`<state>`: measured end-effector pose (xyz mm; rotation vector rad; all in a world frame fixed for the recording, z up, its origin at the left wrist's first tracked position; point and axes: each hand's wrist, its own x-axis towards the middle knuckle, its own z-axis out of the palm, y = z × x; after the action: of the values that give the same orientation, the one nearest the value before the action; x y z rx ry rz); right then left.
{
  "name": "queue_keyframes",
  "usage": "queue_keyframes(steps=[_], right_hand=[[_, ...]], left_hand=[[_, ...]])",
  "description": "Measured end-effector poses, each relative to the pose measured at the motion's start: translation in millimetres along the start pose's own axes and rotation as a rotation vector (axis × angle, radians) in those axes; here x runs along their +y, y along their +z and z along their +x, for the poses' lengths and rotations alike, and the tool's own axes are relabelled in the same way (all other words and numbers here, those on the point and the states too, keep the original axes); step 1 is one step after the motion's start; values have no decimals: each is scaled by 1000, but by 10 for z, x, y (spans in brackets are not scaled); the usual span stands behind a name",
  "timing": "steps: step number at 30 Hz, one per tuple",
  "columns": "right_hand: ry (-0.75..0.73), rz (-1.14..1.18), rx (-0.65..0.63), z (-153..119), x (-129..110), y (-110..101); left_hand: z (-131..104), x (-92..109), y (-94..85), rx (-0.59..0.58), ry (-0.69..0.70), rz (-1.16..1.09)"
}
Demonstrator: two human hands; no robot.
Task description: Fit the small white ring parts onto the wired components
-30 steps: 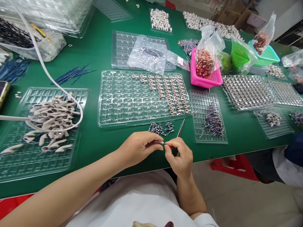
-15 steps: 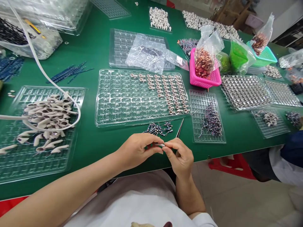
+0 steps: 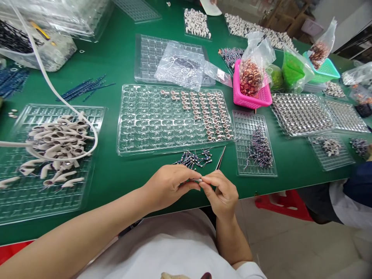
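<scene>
Fingertips nearly meeting

Left forearm [image 3: 95, 226] runs diagonally in from lower left; left hand [image 3: 167, 186] pinches, thumb under index finger. Right forearm [image 3: 233, 242] steeper, shorter in view; right hand [image 3: 221, 193] curled, also pinching.

Wired pieces [image 3: 190, 159] seemingly crowd the fingers [image 3: 186, 175]; leftward tabletop [image 3: 108, 170] leaves passage.

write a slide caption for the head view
Left hand and right hand pinch a small pale part near a clear tray partly filled with beige pieces.
</scene>
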<state>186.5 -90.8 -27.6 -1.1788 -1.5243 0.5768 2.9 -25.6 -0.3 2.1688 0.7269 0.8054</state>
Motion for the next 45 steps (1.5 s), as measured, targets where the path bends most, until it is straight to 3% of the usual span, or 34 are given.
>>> queue_keyframes(steps=[13, 19, 25, 30, 40, 45], right_hand=[[-29, -3, -18, 16, -3, -6], [-21, -38, -17, 10, -13, 13], [166, -48, 73, 4, -34, 30], [232, -91, 79, 2, -33, 28], [206, -172, 78, 0, -21, 37], [133, -213, 21, -15, -19, -7]], left_hand=[[-5, -21, -2, 48, 148, 73], [-10, -17, 19, 16, 71, 33], [-8, 18, 27, 26, -81, 31], [3, 23, 9, 72, -54, 68], [1, -10, 34, 96, 47, 174], [3, 97, -66, 57, -21, 315]])
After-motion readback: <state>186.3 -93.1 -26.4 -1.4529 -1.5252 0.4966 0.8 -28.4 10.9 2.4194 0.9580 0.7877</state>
